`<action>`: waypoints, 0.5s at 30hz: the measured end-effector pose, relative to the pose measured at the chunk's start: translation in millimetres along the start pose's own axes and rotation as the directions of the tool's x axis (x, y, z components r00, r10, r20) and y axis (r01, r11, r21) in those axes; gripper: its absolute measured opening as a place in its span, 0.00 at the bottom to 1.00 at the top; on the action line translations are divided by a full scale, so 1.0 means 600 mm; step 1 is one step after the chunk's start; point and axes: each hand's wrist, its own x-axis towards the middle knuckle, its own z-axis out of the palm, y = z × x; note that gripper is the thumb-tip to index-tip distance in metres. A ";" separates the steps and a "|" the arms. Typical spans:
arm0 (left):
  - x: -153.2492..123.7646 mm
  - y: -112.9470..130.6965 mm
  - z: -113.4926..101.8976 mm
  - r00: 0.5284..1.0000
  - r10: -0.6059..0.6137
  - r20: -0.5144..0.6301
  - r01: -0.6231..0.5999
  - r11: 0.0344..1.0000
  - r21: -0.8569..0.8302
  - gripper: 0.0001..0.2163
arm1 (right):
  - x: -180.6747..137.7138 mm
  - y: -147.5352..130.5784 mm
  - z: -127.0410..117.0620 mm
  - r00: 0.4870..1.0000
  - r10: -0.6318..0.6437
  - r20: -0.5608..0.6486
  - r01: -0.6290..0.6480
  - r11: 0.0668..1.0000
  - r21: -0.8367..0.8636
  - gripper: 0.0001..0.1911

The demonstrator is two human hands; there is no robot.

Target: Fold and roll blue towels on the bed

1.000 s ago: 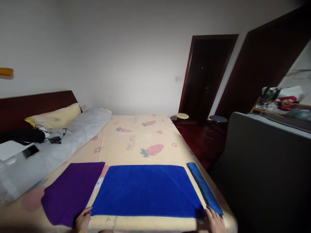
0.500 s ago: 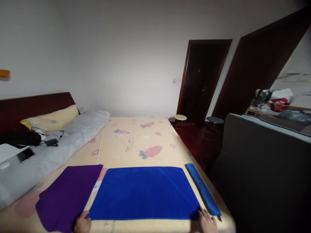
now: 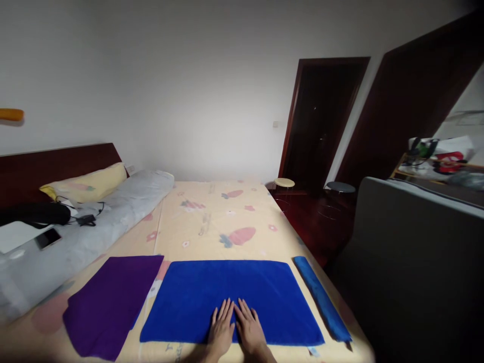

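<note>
A blue towel lies spread flat on the bed, its near edge toward me. Both palms rest on its lower middle, side by side. My left hand is flat with fingers stretched out, and my right hand lies just beside it in the same way. Left of the blue cloth is a purple towel, with a bit of blue showing under its right edge. On the right, a rolled blue towel lies lengthwise near the bed's side edge.
The bed has a cream sheet with a carrot print. A grey bedding roll along the left carries a phone and a black charger. Beyond the right edge are a yellow stool, a dark stool and a dark panel.
My hands have left the near corners of the blue towel and come together on its lower middle, palms down. The view has shifted slightly.
</note>
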 end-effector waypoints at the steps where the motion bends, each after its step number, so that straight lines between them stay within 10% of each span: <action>1: -0.014 -0.023 -0.008 1.000 -0.021 -0.014 0.022 0.998 0.052 0.28 | -0.011 0.021 -0.002 1.000 0.005 -0.030 -0.006 1.000 -0.022 0.29; 9: -0.178 -0.304 -0.070 0.807 -0.509 -0.299 0.578 0.785 0.225 0.28 | -0.170 0.300 -0.025 0.902 0.233 -0.363 -0.315 0.931 -0.185 0.31; 15: -0.178 -0.315 -0.083 0.785 -0.483 -0.388 0.596 0.761 0.256 0.28 | -0.160 0.304 -0.015 0.808 0.267 -0.526 -0.421 0.886 -0.196 0.36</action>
